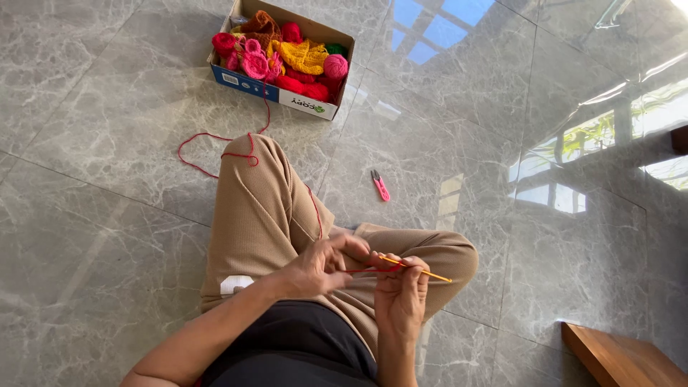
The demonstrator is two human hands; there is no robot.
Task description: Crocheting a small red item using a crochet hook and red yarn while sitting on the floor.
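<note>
Now the person sits on a grey marble floor [107, 236] with both hands held close together above the lap. The right hand [401, 297] is closed around a yellow crochet hook [419, 270]; the hook lies across its fingers and its tip points to the right, past the hand. The left hand [322, 265] is just beside it on the left, with its fingers pinched on a red yarn [215, 154] where the yarn meets the hook. Whether some small work hangs between the hands, I cannot tell.

From the left hand the yarn goes far over the raised knee in beige trousers [261, 204], makes a loose loop on the floor and enters a cardboard box [276, 89]. The box stands far from the hands and holds pink, red, yellow and orange yarn pieces. A pink snipper [380, 185] lies on the floor to the right of the knee, well apart from the hands. At the near right corner, a wooden edge [616, 358] shows.
</note>
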